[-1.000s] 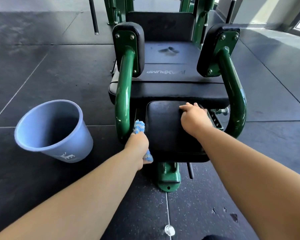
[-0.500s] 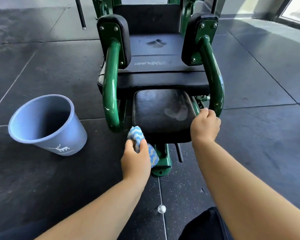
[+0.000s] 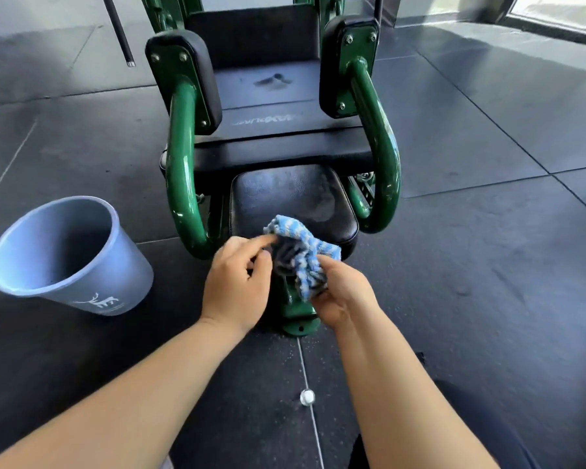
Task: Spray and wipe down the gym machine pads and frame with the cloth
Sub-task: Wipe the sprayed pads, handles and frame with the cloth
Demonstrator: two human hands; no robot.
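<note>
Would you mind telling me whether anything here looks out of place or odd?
A small whitish round object lies loose on the floor in front of the machine's base, and a dark smudge marks the seat pad.

Two hands are showing: the left hand (image 3: 234, 286) and the right hand (image 3: 342, 296). One striped cloth (image 3: 301, 255) is showing with them. One gym machine (image 3: 268, 93) is standing ahead, and it is carrying two green bent tubes (image 3: 180, 170) (image 3: 383, 157), two upright side pads (image 3: 210, 79) (image 3: 329, 62) and one small front pad (image 3: 291, 194). One grey-blue bucket (image 3: 115, 289) and one small white round thing (image 3: 307, 397) are sitting on the floor (image 3: 487, 265).
</note>
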